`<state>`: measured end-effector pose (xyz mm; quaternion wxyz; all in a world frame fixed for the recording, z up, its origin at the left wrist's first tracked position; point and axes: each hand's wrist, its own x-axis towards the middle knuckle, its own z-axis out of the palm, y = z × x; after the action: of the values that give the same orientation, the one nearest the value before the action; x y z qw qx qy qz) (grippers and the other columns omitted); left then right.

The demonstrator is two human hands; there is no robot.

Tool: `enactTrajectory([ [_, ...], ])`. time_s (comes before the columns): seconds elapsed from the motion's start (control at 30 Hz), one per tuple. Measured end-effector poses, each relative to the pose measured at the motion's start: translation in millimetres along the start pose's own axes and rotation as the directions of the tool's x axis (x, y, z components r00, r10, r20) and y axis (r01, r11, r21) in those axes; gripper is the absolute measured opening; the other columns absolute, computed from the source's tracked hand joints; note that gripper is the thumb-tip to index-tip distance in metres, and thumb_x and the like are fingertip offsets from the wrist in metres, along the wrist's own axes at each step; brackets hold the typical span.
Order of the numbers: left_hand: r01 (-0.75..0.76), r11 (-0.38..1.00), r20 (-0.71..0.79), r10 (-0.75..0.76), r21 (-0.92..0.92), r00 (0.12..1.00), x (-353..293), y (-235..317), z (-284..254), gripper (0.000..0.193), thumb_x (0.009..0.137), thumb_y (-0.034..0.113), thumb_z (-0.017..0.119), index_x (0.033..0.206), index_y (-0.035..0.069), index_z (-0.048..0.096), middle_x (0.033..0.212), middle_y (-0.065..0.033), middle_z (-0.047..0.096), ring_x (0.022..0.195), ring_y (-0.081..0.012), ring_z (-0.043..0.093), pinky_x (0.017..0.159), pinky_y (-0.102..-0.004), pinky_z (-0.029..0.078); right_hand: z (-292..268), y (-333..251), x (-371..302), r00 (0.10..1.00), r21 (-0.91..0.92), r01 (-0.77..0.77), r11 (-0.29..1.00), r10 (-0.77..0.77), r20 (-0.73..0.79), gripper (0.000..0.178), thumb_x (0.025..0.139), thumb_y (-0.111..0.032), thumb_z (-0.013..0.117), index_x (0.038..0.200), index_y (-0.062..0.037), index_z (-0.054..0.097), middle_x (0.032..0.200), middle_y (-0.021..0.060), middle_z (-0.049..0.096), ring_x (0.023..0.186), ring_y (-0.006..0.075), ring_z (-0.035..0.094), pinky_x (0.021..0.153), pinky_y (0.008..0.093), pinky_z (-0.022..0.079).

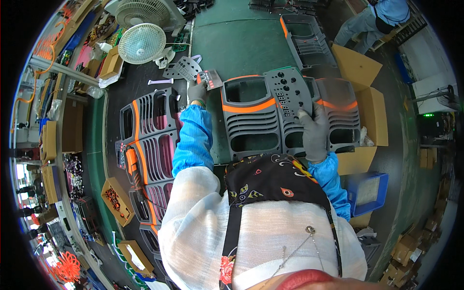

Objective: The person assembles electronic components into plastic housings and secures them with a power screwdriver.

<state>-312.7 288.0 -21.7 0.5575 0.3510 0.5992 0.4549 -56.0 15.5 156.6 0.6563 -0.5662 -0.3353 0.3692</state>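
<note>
My right hand [314, 133], in a grey glove, grips the lower right edge of a grey control panel [286, 84] with black knobs and a column of display digits. The panel lies over the middle one of three grey plastic housings [251, 118] with orange bands and slotted vents. My left hand [197, 92], also gloved, is closed on a small flat printed piece [211, 79], partly clear with red and dark areas. Just beyond it lies another grey panel plate [186, 68] with holes. Blue sleeves cover both forearms.
More orange-banded housings [157, 113] line the left, with an orange-handled power driver [131, 162] on them. A white fan [141, 44] stands far left. An open carton [372, 111] and a blue bin [369, 193] are at right. Another person [372, 24] is at far right.
</note>
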Motion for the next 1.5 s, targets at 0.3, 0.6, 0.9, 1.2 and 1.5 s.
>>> enactTrajectory([
  [0.3,-0.255,0.967,0.506,0.215,0.009,0.835,-169,85,62,0.069,0.091,0.039,0.056,0.139,-0.004,0.030,0.134,-0.0166,0.046,0.122,-0.0241,0.045,0.097,-0.0333,0.042,-6,24,0,0.952,0.273,-0.299,0.915,0.307,0.014,0.026,0.085,-0.010,0.056,0.108,0.0013,0.057,0.091,0.0053,0.064,0.077,0.0110,0.061,0.066,0.0231,0.050],
  [0.6,0.230,0.945,0.690,-0.007,-0.231,0.724,-247,78,93,0.032,0.089,0.017,0.060,0.115,0.002,0.049,0.101,-0.0068,0.061,0.086,-0.0143,0.062,0.071,-0.0269,0.053,8,14,-18,0.892,0.201,-0.447,0.872,0.416,0.177,0.027,0.091,-0.023,0.054,0.108,-0.0022,0.056,0.096,0.0043,0.061,0.082,0.0111,0.061,0.064,0.0254,0.055],
  [0.9,0.220,0.953,0.705,-0.008,-0.210,0.710,-259,74,89,0.038,0.090,0.019,0.059,0.121,0.001,0.046,0.104,-0.0083,0.061,0.087,-0.0142,0.062,0.074,-0.0274,0.053,-9,12,-4,0.944,0.025,-0.201,0.979,0.187,0.270,0.039,0.094,-0.028,0.053,0.119,0.0023,0.052,0.102,0.0047,0.058,0.090,0.0089,0.053,0.081,0.0242,0.045],
  [1.2,0.190,0.959,0.707,0.015,-0.210,0.707,-268,72,79,0.046,0.091,0.030,0.059,0.126,0.002,0.047,0.110,-0.0075,0.060,0.093,-0.0135,0.060,0.078,-0.0275,0.051,-10,15,-11,0.918,0.130,-0.242,0.962,0.183,0.351,0.034,0.094,-0.022,0.054,0.117,0.0019,0.053,0.102,0.0045,0.058,0.094,0.0085,0.052,0.084,0.0247,0.044],
  [1.5,0.126,0.980,0.737,0.026,-0.151,0.675,-276,72,80,0.062,0.092,0.055,0.043,0.124,0.001,0.048,0.107,-0.0087,0.061,0.089,-0.0127,0.062,0.075,-0.0248,0.052,-15,14,-11,0.890,0.176,-0.323,0.930,0.235,0.390,0.034,0.093,-0.023,0.055,0.115,0.0017,0.054,0.098,0.0022,0.059,0.088,0.0063,0.053,0.079,0.0221,0.045],
])
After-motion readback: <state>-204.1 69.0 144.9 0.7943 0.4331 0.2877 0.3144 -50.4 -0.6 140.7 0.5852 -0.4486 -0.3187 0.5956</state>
